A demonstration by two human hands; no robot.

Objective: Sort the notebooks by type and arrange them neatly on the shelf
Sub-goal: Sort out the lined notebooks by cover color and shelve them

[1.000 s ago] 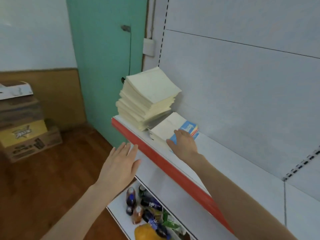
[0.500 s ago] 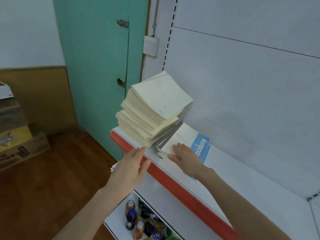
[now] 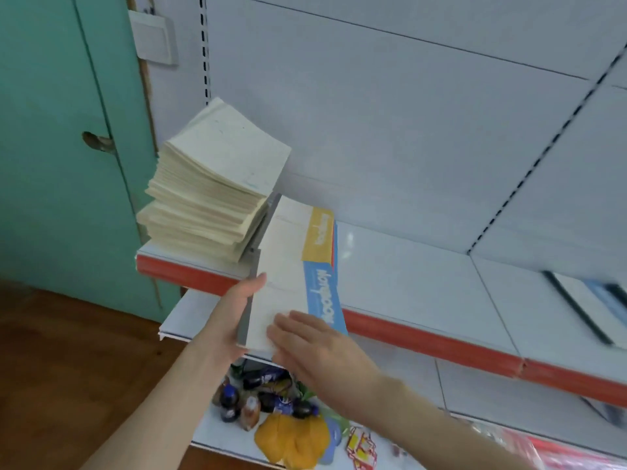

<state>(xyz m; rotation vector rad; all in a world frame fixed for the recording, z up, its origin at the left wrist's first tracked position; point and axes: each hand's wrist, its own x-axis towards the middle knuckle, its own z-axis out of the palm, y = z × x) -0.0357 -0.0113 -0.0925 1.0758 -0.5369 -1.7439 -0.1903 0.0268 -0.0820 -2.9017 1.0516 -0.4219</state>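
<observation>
1. cream stack (image 3: 210,191): stands at the left end of the shelf (image 3: 424,266), tall and fanned, with its upper books skewed. it is many thin soft-cover books, so i judge it heavy as a whole and apt to slide layer on layer.
2. left hand (image 3: 230,320): fingers straight, laid along the grey left edge of the banded pile (image 3: 281,283), not curled round it.
3. banded pile: a few thin notebooks with blue and yellow cover bands, just right of the cream stack. its near end hangs out over the shelf's red front edge. it looks light and floppy with smooth covers. it is probably best held by both long edges or from beneath, so the books do not slip apart.
4. right hand (image 3: 315,344): fingers flat on the pile's near right corner, pressing down. the thumb is hidden and the hand is blurred.
5. right end of the shelf: a dark-edged flat thing (image 3: 590,303), too blurred to name.
6. lower shelf (image 3: 186,317): holds bottles (image 3: 230,401) and a yellow pack (image 3: 291,439), lying below the hands.
</observation>
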